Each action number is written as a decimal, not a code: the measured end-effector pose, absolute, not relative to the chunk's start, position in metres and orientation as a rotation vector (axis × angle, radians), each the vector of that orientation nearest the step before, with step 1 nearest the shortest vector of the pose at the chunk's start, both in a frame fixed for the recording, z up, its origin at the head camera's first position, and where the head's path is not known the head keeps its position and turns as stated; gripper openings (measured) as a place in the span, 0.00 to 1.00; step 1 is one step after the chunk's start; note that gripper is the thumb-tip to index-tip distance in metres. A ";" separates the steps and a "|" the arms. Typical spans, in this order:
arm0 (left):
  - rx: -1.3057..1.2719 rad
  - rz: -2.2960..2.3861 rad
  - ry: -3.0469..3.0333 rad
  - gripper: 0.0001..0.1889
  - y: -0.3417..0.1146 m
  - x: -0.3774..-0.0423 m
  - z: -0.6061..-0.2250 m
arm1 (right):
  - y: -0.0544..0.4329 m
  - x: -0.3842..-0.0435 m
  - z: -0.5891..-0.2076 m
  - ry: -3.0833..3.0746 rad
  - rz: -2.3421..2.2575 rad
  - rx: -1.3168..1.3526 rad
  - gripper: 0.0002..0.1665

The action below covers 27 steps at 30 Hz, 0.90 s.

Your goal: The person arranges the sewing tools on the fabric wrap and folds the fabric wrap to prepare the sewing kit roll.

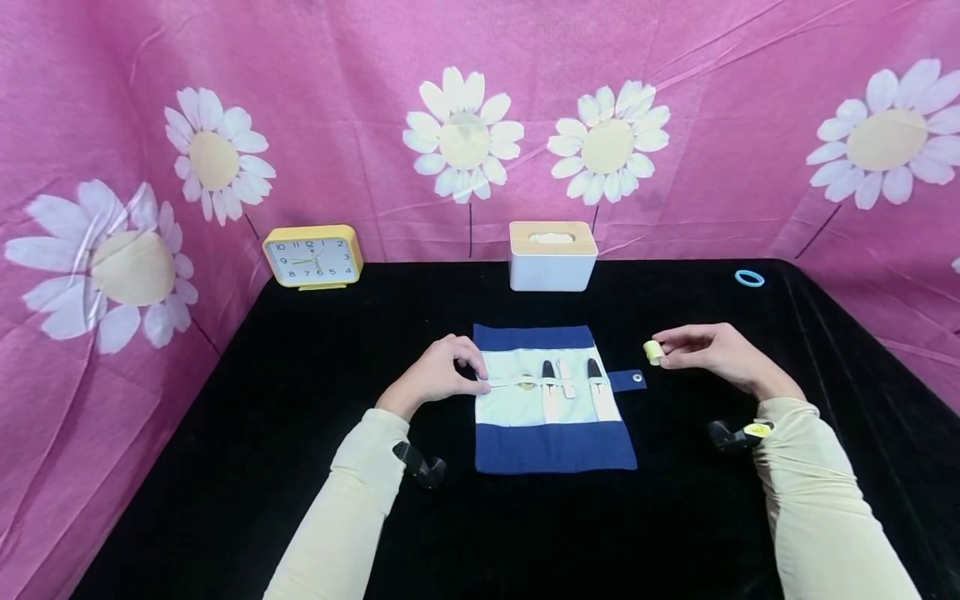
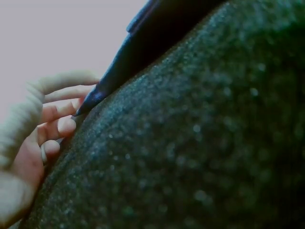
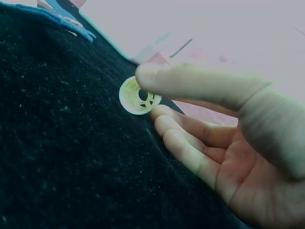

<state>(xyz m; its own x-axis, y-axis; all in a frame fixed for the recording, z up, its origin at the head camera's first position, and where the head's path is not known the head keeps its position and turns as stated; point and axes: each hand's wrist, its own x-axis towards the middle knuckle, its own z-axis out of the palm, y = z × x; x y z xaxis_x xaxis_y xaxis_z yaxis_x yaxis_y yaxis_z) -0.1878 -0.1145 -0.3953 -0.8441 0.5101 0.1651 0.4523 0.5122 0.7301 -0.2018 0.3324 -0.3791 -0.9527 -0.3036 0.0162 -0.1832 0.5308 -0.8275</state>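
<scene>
A blue and white fabric roll-up pouch [image 1: 555, 450] lies unfolded on the black cloth. My left hand [image 1: 442, 373] pinches its left edge, at the end of the white elastic band; the left wrist view shows the fingertips at the blue fabric edge [image 2: 102, 86]. Under the band sit two slim pale tools with black ends [image 1: 550, 396] [image 1: 596, 379], a small pinkish-white piece [image 1: 566, 379] and a small gold round item [image 1: 527, 383]. Beyond the snap tab, my right hand [image 1: 708, 350] holds a small yellow spool [image 1: 653, 352] between thumb and fingers; its hollow, spoked end [image 3: 136, 98] faces the right wrist camera.
A yellow clock [image 1: 313, 257] stands at the back left and a white tissue box [image 1: 553, 271] with a wooden lid at the back middle. A light-blue ring [image 1: 749, 278] lies back right. The pouch's blue tab [image 1: 628, 381] extends rightward. Pink flowered cloth [image 1: 337, 125] hangs behind.
</scene>
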 end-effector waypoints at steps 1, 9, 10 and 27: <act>0.849 1.255 2.668 0.05 -0.114 -0.188 -0.395 | 0.332 -0.202 -0.379 2.638 -1.396 -0.426 0.26; 0.870 1.229 2.683 0.06 -0.114 -0.187 -0.395 | 0.331 -0.202 -0.378 2.686 -1.359 -0.425 0.25; 0.871 1.226 2.686 0.06 -0.114 -0.187 -0.396 | 0.330 -0.201 -0.378 2.685 -1.363 -0.419 0.25; 0.817 1.186 2.724 0.06 -0.112 -0.186 -0.397 | 0.290 -0.205 -0.358 2.732 -1.418 -0.473 0.24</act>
<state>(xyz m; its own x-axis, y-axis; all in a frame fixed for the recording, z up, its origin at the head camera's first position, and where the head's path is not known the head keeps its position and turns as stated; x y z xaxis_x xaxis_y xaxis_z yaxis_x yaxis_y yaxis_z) -0.1864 -0.1119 -0.3971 -0.8575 0.4919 0.1504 0.4453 0.5635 0.6959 -0.2051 0.2897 -0.3584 -0.9536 -0.2787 0.1142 -0.2538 0.5392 -0.8030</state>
